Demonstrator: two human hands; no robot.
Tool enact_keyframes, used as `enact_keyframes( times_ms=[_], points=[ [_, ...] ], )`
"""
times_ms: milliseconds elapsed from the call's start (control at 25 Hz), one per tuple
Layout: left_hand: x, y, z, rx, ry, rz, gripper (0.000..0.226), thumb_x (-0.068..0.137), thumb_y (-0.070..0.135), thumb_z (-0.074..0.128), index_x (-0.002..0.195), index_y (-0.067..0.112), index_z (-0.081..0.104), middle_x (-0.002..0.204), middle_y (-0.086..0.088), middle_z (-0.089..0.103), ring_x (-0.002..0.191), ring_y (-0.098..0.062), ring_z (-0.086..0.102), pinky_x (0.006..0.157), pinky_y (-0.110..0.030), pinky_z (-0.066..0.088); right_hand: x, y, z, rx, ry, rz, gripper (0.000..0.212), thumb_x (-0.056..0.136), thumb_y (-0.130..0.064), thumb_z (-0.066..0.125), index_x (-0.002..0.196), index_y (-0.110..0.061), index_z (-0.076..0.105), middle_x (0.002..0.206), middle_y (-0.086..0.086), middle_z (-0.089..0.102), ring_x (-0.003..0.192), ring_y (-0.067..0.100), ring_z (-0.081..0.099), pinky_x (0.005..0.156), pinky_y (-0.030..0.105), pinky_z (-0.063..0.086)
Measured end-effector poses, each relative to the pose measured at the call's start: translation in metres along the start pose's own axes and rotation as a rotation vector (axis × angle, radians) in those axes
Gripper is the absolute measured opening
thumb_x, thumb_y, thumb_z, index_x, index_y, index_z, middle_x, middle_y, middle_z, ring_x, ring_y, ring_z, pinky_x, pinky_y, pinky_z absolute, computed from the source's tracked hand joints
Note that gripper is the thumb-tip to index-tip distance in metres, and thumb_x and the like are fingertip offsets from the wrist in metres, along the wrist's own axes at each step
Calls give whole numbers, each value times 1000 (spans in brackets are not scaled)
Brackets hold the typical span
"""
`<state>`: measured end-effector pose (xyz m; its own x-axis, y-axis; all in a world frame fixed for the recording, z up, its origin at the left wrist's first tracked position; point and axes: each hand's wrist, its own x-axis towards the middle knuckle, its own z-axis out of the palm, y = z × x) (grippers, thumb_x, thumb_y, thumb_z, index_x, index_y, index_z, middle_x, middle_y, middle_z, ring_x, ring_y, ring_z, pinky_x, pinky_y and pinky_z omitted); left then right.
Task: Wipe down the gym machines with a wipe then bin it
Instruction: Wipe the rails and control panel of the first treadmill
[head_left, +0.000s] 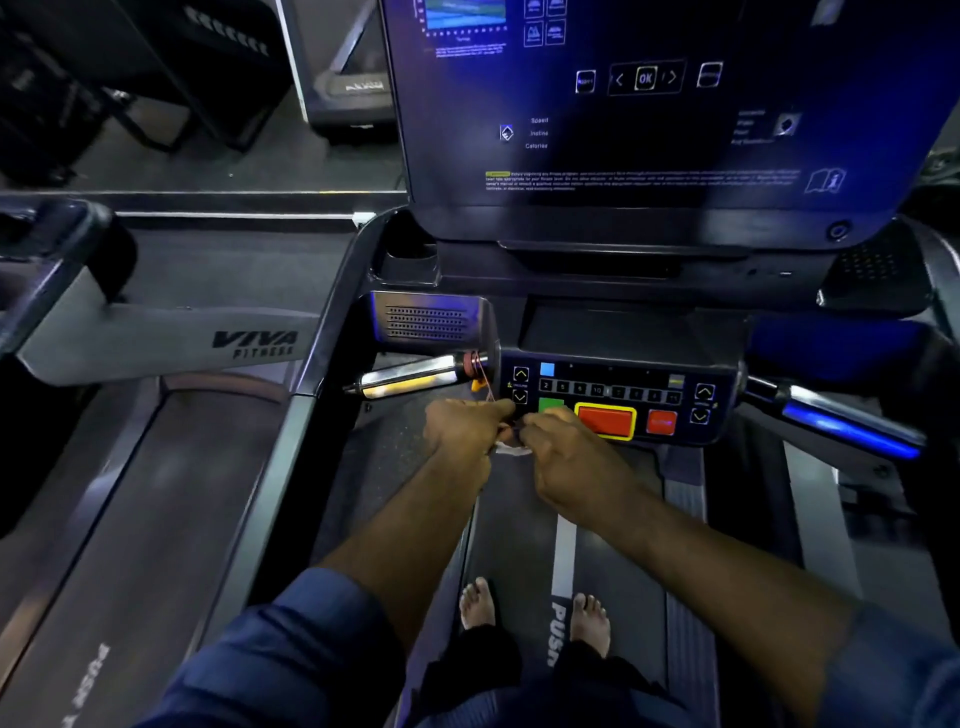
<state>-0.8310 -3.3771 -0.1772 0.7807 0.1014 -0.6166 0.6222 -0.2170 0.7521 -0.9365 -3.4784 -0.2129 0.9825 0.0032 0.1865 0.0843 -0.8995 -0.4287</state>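
Observation:
I stand barefoot on a treadmill belt (519, 519), facing its button panel (618, 397) and tall dark console screen (649, 104). My left hand (465, 428) and my right hand (563, 447) meet just below the panel's left end. Between them sits a small white wipe (511, 447), pinched by the fingers of both hands and mostly hidden. A thin red safety cord (485, 382) hangs beside the left handle (410, 378), just above my left hand.
A second treadmill marked VIVA FITNESS (156, 353) stands close on the left. The right handle (841, 421) glows blue and juts out on the right. Dark gym equipment (104, 78) fills the far left background.

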Motion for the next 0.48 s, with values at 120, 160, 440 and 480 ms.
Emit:
enact_keyframes(
  times_ms=[120, 160, 440, 480],
  points=[
    [9, -2, 2, 9, -20, 12, 21, 77, -5, 87, 67, -2, 68, 53, -8, 66, 42, -12, 64, 41, -23, 51, 10, -5, -3, -4, 24, 41, 25, 85, -5, 48, 99, -6, 69, 98, 7, 65, 93, 25, 55, 81, 34, 51],
    [13, -4, 1, 42, -19, 29, 21, 76, -2, 88, 68, 0, 68, 56, -6, 67, 45, -11, 65, 43, -24, 53, 12, -8, -2, -13, 31, 48, 22, 83, -2, 53, 97, -6, 70, 97, 7, 66, 92, 25, 56, 82, 32, 49],
    [45, -19, -21, -52, -317, -2, 11, 87, -17, 68, 82, -7, 71, 69, -18, 72, 65, -32, 72, 63, -38, 64, 9, -30, 6, -123, -80, 88, 41, 86, -7, 45, 117, -7, 72, 125, 8, 69, 117, 25, 59, 108, 26, 39],
    [47, -19, -25, -78, -368, -16, 11, 90, -18, 65, 86, -9, 70, 72, -19, 73, 64, -31, 73, 61, -34, 64, 9, -33, 5, -145, -81, 120, 42, 87, -6, 47, 121, -7, 72, 129, 8, 69, 120, 26, 59, 108, 24, 38]
  ],
)
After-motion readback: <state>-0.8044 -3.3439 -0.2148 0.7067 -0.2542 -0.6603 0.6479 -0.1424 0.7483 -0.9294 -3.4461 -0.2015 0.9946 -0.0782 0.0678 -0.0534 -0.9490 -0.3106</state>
